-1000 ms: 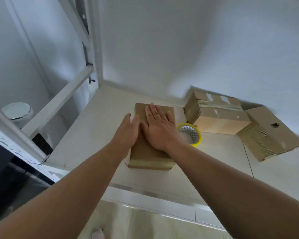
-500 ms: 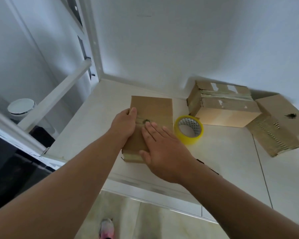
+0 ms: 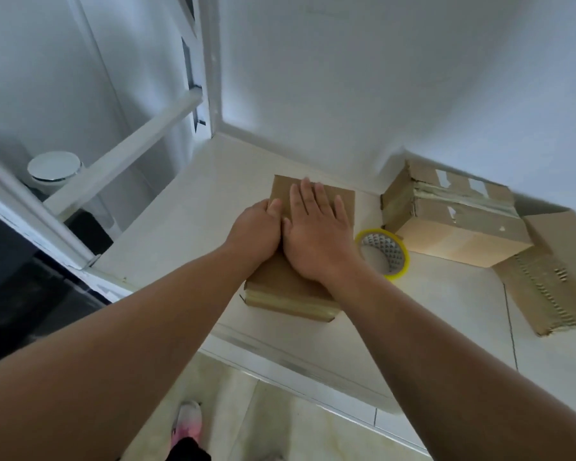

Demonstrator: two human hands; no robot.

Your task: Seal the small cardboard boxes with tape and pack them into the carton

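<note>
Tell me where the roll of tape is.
In the head view, the roll of tape lies on the counter just right of the right hand, between the small box and the bigger taped box.

Bare forearms [image 3: 120, 331], 1 pink-and-white shoe [image 3: 187, 424], dark trouser leg [image 3: 189, 451].

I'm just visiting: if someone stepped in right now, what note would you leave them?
Left hand: on the box's left edge, fingers hidden. Right hand: flat, pressing the box top.
The box sits on the counter; tape roll just right of it; a taped box behind that; flat cardboard far right.
Done: tape shows on the box's near end.
Left: finish sealing, then pack; no open carton in view.
</note>
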